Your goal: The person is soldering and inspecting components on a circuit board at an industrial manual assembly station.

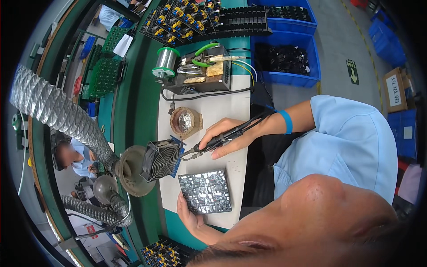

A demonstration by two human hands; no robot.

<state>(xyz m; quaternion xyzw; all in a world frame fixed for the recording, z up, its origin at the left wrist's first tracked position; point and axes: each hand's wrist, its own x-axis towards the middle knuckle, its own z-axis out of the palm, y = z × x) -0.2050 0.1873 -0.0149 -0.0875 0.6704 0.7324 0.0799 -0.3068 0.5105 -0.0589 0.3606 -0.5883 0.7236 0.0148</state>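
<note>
My right hand [233, 138] is closed around the black handle of a soldering iron [219, 141]. The iron's bent metal tip lies just beside a small black fan [161, 161] with a round wire guard. My left hand [189, 216] grips the edge of a square circuit board [205, 192], crowded with small silvery and dark parts. The board is over the pale work mat [238, 173], and the iron's tip is apart from it. A round pot [185, 121] with a shiny metallic inside stands close to my right hand's fingertips.
A solder spool [167, 60] stands beside a dark metal box [200, 78] with cables. A fume funnel [135, 171] on a silver duct [62, 113] hangs behind the fan. Blue bins [289, 80] hold dark parts. Boards with yellow components [178, 20] fill racks. Another person [82, 155] sits across.
</note>
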